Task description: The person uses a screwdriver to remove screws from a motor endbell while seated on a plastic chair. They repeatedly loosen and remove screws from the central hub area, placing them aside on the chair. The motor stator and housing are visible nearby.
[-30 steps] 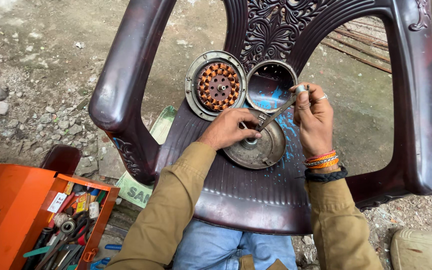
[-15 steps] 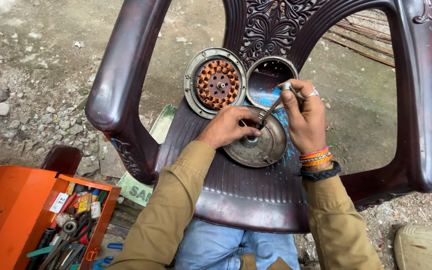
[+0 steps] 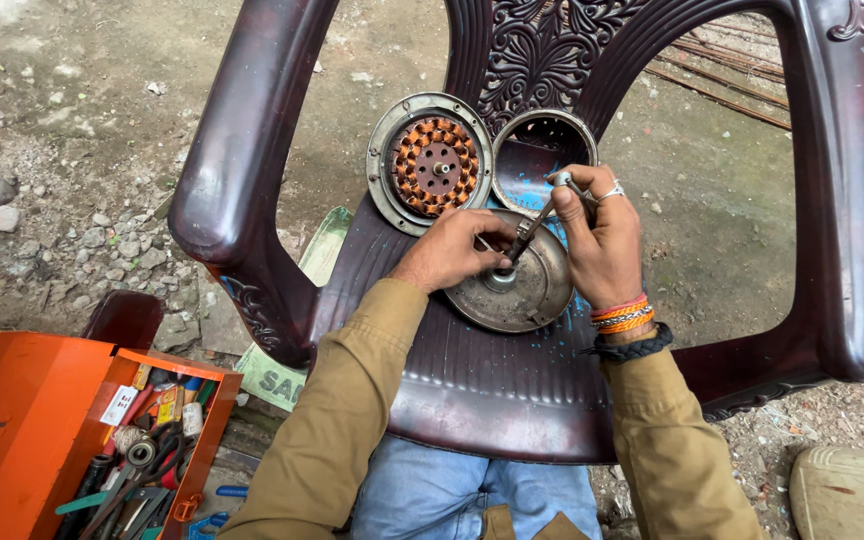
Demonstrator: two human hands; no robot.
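I see a round grey metal motor cover plate (image 3: 514,285) lying flat on the seat of the dark maroon plastic armchair (image 3: 472,390), near the seat's middle. My left hand (image 3: 449,250) rests on the plate's left side, fingers curled down at its central hub, pinning it. My right hand (image 3: 600,232) is closed round the handle of a slim metal hand tool (image 3: 537,222), whose tip angles down to that hub.

Handling, as I judge it: the plate looks rigid, fairly heavy for its size, and slick on the ribbed seat, so it may turn or slide under tool pressure. The rim offers the soundest hold; the hub is occupied by the tool.

Against the chair back lean a round stator with copper-coloured windings (image 3: 433,163) and an empty round metal housing (image 3: 544,152), just beside one another. The windings look easily damaged. An open orange metal toolbox (image 3: 12,420) stands on the ground, lower left
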